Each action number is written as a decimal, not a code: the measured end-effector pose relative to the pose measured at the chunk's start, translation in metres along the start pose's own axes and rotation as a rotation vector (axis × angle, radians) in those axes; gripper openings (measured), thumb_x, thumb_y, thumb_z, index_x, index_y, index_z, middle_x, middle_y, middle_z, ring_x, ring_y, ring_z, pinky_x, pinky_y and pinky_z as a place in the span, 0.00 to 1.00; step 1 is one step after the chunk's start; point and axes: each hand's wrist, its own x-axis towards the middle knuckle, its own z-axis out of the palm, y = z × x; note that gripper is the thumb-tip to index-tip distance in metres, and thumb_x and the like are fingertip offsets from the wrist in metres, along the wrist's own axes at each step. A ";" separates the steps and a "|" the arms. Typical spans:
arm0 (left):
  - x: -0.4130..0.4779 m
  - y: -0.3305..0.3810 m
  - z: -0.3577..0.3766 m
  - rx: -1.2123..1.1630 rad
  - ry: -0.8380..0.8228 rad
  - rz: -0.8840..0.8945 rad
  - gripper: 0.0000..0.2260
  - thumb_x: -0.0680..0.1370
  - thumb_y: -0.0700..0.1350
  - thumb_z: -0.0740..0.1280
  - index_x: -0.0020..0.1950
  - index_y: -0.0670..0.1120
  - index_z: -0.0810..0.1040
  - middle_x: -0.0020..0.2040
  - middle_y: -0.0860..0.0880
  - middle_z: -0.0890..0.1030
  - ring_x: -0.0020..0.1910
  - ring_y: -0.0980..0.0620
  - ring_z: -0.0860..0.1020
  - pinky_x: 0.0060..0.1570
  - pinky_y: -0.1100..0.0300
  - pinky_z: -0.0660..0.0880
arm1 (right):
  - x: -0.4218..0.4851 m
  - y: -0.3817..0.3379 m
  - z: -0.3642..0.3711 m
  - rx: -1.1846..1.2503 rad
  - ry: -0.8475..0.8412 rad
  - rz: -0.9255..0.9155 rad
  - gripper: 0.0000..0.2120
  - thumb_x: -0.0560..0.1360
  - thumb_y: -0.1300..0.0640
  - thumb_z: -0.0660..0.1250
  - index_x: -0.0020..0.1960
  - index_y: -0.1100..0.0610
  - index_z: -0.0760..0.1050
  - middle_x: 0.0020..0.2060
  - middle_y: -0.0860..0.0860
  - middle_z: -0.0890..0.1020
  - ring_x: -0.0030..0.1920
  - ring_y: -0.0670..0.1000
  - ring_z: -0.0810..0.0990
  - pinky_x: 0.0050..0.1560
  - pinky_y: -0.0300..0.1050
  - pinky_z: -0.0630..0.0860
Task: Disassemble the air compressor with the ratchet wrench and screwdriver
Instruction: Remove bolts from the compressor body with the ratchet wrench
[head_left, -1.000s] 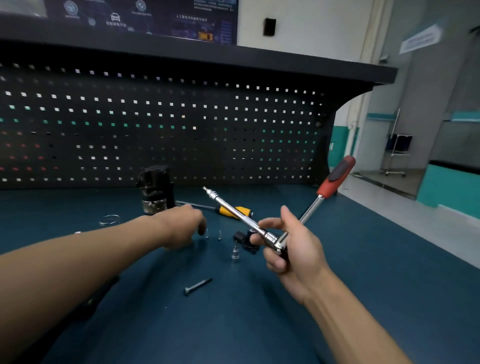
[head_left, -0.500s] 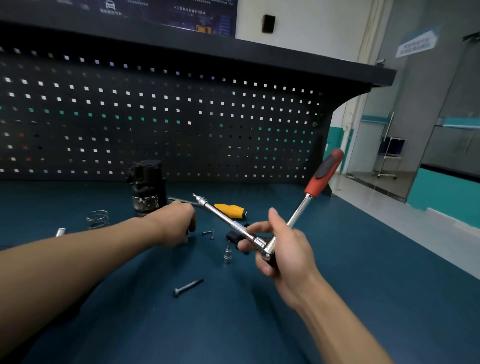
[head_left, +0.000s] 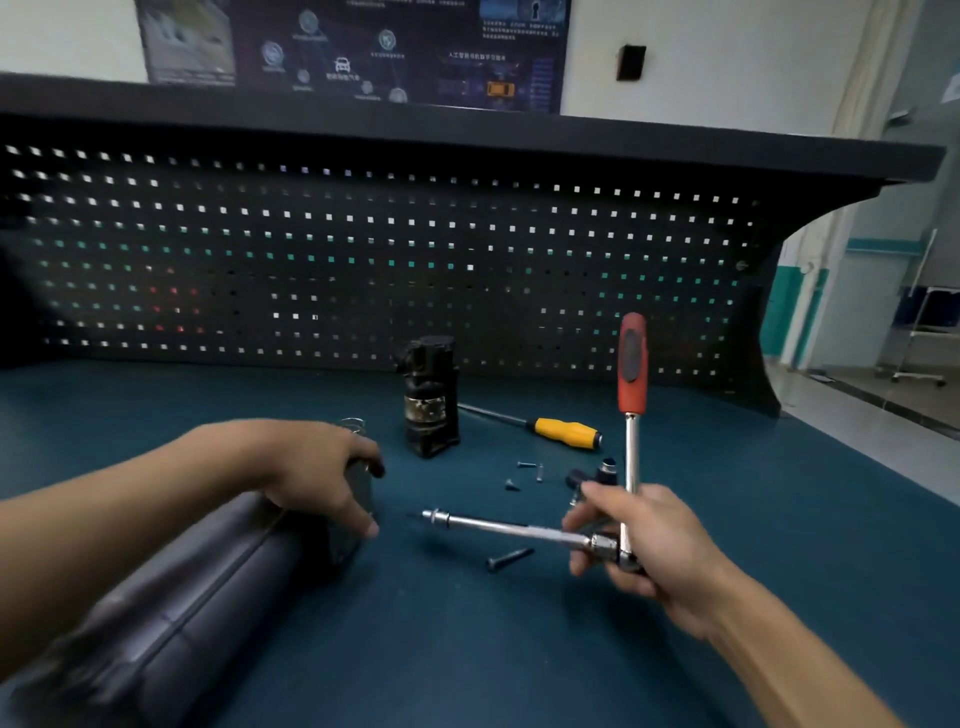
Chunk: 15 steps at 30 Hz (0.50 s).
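Note:
A long dark cylindrical compressor body (head_left: 197, 597) lies on the blue bench at the lower left. My left hand (head_left: 317, 467) grips its far end from above, fingers curled over the rim. My right hand (head_left: 639, 540) holds the ratchet wrench (head_left: 631, 452) at its head, red handle pointing up. The wrench's chrome extension bar (head_left: 509, 529) sticks out to the left, its tip a short gap from the body's end. A smaller black compressor part (head_left: 431, 397) stands upright at the back. The yellow-handled screwdriver (head_left: 561, 431) lies to its right.
A long bolt (head_left: 509, 557) lies under the extension bar. A few small screws (head_left: 525, 474) and a black fitting (head_left: 592, 475) sit near the screwdriver. A wire spring (head_left: 352, 423) shows behind my left hand. The black pegboard (head_left: 363, 260) closes the bench's back; the bench ends at the right.
My left hand has moved from the small screws onto the end of the long dark body. The wrench has swung so its bar points left and its handle stands upright. The camera has tilted.

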 end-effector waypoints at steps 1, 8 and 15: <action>-0.006 -0.003 0.003 -0.033 0.028 0.011 0.35 0.68 0.64 0.75 0.73 0.61 0.67 0.63 0.55 0.73 0.62 0.53 0.72 0.64 0.59 0.69 | -0.001 0.001 0.004 -0.011 -0.013 0.002 0.19 0.83 0.53 0.60 0.45 0.68 0.78 0.31 0.67 0.81 0.19 0.50 0.63 0.18 0.38 0.58; -0.037 -0.024 0.020 -0.285 0.243 0.320 0.29 0.67 0.49 0.80 0.62 0.69 0.73 0.69 0.68 0.65 0.68 0.70 0.64 0.67 0.77 0.57 | -0.008 -0.001 0.025 0.079 -0.077 -0.005 0.20 0.83 0.53 0.61 0.42 0.68 0.76 0.29 0.66 0.78 0.19 0.49 0.62 0.17 0.37 0.56; -0.034 -0.026 0.023 -0.439 0.325 0.382 0.15 0.67 0.47 0.81 0.41 0.68 0.83 0.66 0.66 0.73 0.63 0.75 0.69 0.63 0.75 0.64 | -0.010 -0.007 0.029 0.081 -0.006 -0.019 0.20 0.83 0.52 0.61 0.40 0.67 0.75 0.27 0.65 0.77 0.18 0.49 0.60 0.18 0.36 0.55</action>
